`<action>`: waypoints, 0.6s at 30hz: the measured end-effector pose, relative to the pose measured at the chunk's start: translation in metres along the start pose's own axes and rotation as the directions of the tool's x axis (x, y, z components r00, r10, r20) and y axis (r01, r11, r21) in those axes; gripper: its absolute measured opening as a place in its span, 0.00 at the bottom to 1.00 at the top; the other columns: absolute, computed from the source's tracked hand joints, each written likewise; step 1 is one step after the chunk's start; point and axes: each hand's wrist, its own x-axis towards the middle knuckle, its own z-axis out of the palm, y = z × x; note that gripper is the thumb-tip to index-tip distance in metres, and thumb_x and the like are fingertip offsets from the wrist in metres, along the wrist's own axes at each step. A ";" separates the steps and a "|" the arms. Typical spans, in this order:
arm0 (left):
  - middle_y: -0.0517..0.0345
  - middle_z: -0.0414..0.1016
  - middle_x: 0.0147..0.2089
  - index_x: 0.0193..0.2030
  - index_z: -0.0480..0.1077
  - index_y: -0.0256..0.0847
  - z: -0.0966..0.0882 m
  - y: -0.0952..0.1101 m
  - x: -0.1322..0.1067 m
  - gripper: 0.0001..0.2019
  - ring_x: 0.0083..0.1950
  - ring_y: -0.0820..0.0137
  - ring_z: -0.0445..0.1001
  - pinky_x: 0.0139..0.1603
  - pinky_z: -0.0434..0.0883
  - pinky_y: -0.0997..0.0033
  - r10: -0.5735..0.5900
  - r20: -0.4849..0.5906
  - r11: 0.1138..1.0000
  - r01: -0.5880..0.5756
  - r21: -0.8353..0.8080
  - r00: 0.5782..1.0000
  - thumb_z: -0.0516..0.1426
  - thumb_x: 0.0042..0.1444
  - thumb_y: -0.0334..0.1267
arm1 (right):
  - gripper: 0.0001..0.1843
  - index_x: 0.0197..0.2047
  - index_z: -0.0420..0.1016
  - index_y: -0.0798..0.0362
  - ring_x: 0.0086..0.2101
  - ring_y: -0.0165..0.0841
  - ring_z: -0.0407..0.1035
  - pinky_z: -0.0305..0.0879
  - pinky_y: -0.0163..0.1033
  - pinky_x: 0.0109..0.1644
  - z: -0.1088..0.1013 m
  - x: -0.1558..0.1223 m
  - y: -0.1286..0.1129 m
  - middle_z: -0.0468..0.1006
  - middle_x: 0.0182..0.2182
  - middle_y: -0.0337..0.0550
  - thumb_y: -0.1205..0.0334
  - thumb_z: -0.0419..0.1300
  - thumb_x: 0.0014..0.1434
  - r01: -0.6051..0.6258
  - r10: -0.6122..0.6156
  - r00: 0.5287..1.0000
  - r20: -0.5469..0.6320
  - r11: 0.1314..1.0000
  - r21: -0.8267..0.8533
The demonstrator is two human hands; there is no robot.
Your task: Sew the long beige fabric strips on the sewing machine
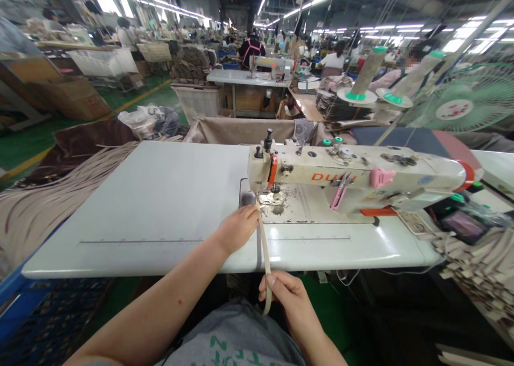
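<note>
The strip (263,243) runs from the machine (361,165), at two o'clock from the left hand (240,228), towards six across the tabletop (168,194). The right hand (289,295), at five o'clock from the left, has its grip pinched on the strip. The left fingertips touch its upper part; whether that grip pinches or presses, I cannot tell.

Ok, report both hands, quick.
Left hand: closed, fingertips on the strip near the machine.
Right hand: closed, pinching the strip lower down.
</note>
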 end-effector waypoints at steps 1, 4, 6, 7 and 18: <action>0.47 0.75 0.53 0.46 0.70 0.40 0.000 0.000 0.001 0.05 0.55 0.61 0.77 0.61 0.75 0.59 -0.008 0.007 1.000 0.008 -0.007 1.000 0.54 0.66 0.30 | 0.23 0.29 0.83 0.55 0.27 0.32 0.71 0.64 0.35 0.34 0.000 0.000 0.000 0.80 0.23 0.42 0.42 0.68 0.60 -0.001 0.001 1.000 0.000 1.000 0.000; 0.46 0.74 0.55 0.47 0.69 0.39 -0.002 0.001 0.003 0.06 0.57 0.60 0.76 0.63 0.74 0.59 -0.044 0.025 0.998 0.044 -0.036 0.999 0.54 0.65 0.29 | 0.23 0.29 0.83 0.56 0.26 0.31 0.70 0.63 0.34 0.33 0.000 0.001 0.001 0.79 0.22 0.42 0.41 0.68 0.58 -0.016 0.016 1.000 0.005 1.000 -0.001; 0.45 0.73 0.56 0.49 0.68 0.39 -0.001 0.001 0.004 0.08 0.59 0.60 0.74 0.65 0.73 0.58 -0.069 0.031 0.995 0.071 -0.066 0.997 0.54 0.64 0.28 | 0.24 0.29 0.83 0.56 0.25 0.30 0.69 0.61 0.34 0.32 0.001 0.001 0.001 0.79 0.22 0.42 0.40 0.68 0.58 -0.044 0.044 0.999 0.008 0.999 -0.001; 0.45 0.73 0.57 0.51 0.67 0.39 -0.001 0.001 0.004 0.09 0.61 0.60 0.74 0.66 0.72 0.58 -0.078 0.032 0.994 0.080 -0.079 0.996 0.54 0.64 0.28 | 0.25 0.29 0.83 0.56 0.25 0.30 0.69 0.61 0.34 0.31 0.001 0.001 0.000 0.79 0.21 0.42 0.39 0.68 0.57 -0.060 0.060 0.998 0.014 0.998 -0.003; 0.44 0.72 0.58 0.55 0.66 0.39 0.002 0.000 0.002 0.13 0.62 0.58 0.73 0.68 0.70 0.53 -0.091 0.014 0.995 0.092 -0.042 0.996 0.54 0.65 0.30 | 0.24 0.29 0.82 0.56 0.24 0.30 0.67 0.60 0.35 0.32 0.001 0.000 -0.001 0.78 0.21 0.41 0.41 0.68 0.58 -0.048 0.049 0.999 0.021 0.998 -0.029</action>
